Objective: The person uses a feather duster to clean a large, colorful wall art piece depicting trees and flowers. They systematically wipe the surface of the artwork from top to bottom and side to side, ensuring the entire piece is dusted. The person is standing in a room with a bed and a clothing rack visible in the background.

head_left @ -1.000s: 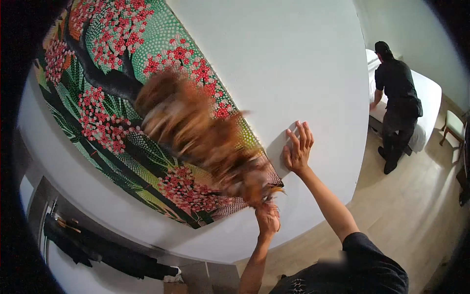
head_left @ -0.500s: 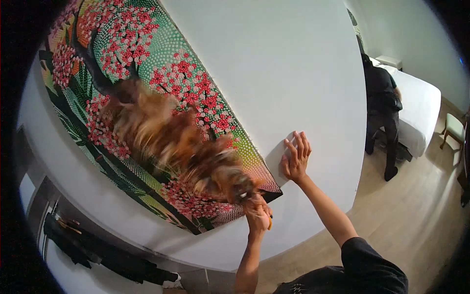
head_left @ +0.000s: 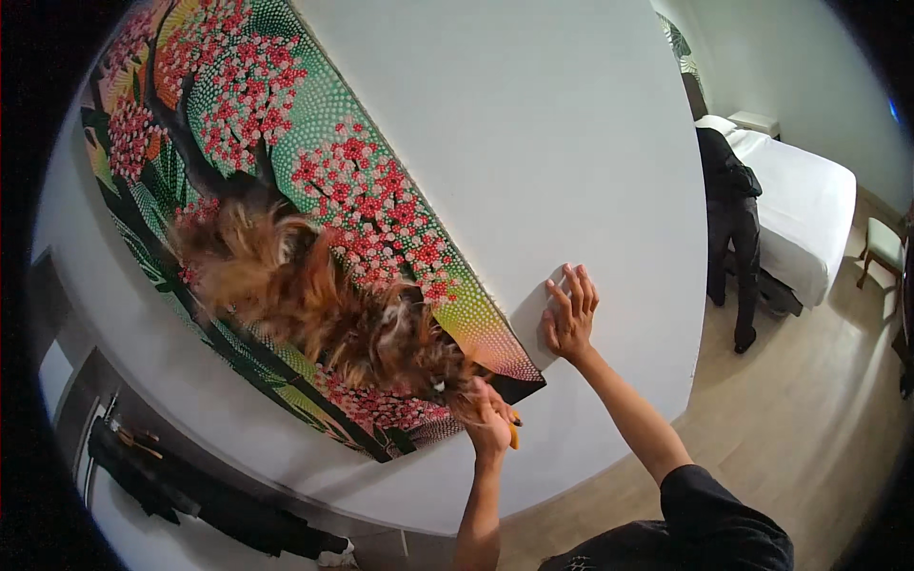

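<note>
Black cloth, too dim to identify further, showed at far left, below the wall's lower edge. Next, the painting spread over the wall, its upper end cut off by the rim of view. Across it slanted the duster, from the painting's left part toward its lower short edge; blurred feathers hid the blossoms and stems behind. At that edge the left hand gripped the duster; of the handle, only a yellow end emerged. Work with the duster was judged under way, not finished; treated and remaining areas of the painting could not be told apart. The right hand lay flat, fingers apart, on the wall, beside the painting's lower right corner. Beyond the wall's right edge, which hid the head and hands, a co-worker stood beside a bed; farther right stood a stool.
</note>
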`<state>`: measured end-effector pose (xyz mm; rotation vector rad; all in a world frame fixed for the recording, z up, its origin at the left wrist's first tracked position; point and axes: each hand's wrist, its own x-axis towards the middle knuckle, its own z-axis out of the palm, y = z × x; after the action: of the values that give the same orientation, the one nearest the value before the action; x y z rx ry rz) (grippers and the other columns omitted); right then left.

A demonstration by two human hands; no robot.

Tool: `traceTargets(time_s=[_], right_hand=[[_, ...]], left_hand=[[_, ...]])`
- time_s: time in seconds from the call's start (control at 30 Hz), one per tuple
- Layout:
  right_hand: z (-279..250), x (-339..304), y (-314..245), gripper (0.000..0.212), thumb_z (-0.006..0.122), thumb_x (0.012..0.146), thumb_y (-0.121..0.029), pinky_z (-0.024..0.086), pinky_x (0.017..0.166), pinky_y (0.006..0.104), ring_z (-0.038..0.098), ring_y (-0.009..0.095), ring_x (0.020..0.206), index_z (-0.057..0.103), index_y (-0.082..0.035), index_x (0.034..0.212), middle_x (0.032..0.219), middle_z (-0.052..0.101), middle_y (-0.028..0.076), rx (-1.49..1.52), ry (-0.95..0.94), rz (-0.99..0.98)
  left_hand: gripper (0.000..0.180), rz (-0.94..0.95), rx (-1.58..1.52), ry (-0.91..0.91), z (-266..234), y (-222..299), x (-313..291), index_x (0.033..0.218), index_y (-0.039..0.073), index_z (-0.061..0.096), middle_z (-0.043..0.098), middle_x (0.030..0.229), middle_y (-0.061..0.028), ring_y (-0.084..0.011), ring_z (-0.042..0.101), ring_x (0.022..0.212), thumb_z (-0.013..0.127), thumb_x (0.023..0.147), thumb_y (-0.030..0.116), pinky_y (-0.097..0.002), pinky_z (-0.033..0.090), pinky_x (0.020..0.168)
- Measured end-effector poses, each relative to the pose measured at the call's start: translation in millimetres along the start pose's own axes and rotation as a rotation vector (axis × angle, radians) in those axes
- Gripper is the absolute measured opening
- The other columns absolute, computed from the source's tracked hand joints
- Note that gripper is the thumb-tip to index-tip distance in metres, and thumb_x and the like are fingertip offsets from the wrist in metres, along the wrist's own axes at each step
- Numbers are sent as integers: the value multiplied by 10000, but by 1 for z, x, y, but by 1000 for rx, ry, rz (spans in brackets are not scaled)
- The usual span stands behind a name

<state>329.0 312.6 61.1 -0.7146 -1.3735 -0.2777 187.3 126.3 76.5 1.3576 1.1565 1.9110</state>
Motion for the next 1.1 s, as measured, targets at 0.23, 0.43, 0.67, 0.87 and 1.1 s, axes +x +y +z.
traceTargets(time_s=[0.23,0.43,0.67,0.87,1.1], right_hand=[[-1,1,1,545,569,837,-179,214,1194,570,299,451,1488,556,-85,1373,1573,392,234,-15,-5,-10],[-1,1,5,533,563,843,-184,205,1195,571,292,444,1495,560,-76,1365,1578,389,230,-19,1,-12],[-8,-1,12,543,609,894,-282,219,1203,551,298,415,1506,551,-132,1413,1613,363,203,68,20,-120],[11,-29,16,549,608,908,-289,217,1217,524,306,380,1514,540,-142,1432,1631,352,182,-93,-52,-34],[11,-15,31,559,604,907,-271,212,1222,518,301,371,1520,531,-140,1446,1632,354,174,-168,-64,-32]], left_hand=[[324,-93,5,102,4,17,2,812,93,454,432,631,-10,-114,431,463,446,1091,257,-304,395,430],[258,-20,265,28,13,19,-7,990,49,556,495,708,-33,-116,487,546,433,1088,254,-292,401,463],[239,210,575,-285,17,-11,-22,1007,13,633,613,723,-141,-328,529,518,449,1037,163,-439,447,567],[258,-78,403,-376,40,-11,-55,1094,5,652,629,678,-64,-141,561,493,494,1046,204,-323,435,451],[307,-61,271,-312,34,-37,-82,1097,54,556,547,748,-34,-125,499,471,496,1073,354,-318,480,468]])
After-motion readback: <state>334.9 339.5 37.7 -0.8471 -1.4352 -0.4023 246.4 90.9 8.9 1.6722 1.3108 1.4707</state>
